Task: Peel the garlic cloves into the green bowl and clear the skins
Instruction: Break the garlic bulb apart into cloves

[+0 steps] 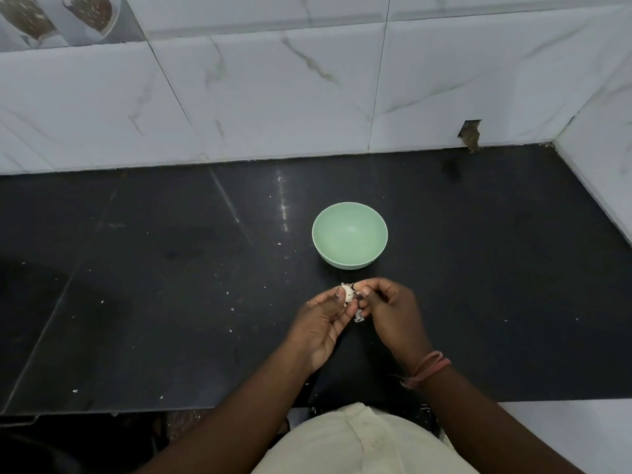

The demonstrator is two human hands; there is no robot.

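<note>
A pale green bowl (pixel 349 235) stands on the black counter (pixel 171 268), and I see nothing inside it. Just in front of the bowl, my left hand (pixel 323 326) holds a whitish garlic piece (pixel 348 293) between thumb and fingers. My right hand (pixel 390 313) meets it from the right, its fingertips pinching at the garlic's skin. A small scrap of loose skin (pixel 358 318) shows below the fingers, between the two hands.
Tiny white skin flakes (pixel 232 308) are scattered over the counter around my hands. White marble-look tiled walls (pixel 273 97) close the counter at the back and right. The counter's front edge (pixel 205 407) runs just before my body.
</note>
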